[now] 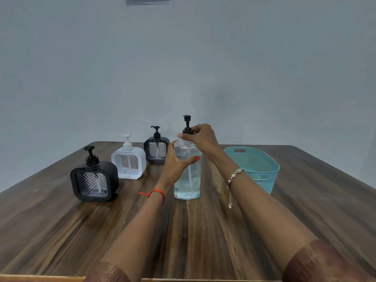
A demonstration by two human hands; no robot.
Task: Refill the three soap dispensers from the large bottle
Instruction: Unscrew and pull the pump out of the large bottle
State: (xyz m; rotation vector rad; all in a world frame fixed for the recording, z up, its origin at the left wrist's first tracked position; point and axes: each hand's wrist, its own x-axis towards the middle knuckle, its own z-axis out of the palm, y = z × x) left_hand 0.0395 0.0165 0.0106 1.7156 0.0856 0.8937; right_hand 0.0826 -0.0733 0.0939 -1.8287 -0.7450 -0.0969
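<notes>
One big bottle (187, 180) stands upright on the brown table (203, 237). It is see-through and has clear soap in it, about half way up. The left hand (175, 162) is wrapped round the bottle's upper part. The right hand (200, 137) pinches the bottom ring of the bottle's one black pump (186, 123). There are three soap dispensers, all left of the big bottle, all with their pumps on: the near black dispenser (94, 181), the white dispenser (128, 161) and the far black dispenser (156, 149), which stands just beside the bottle's top. One blue basket (264, 174) sits right of the big bottle. One red string (154, 192) is on the left wrist, and one silver bracelet (234, 176) is on the right wrist.
</notes>
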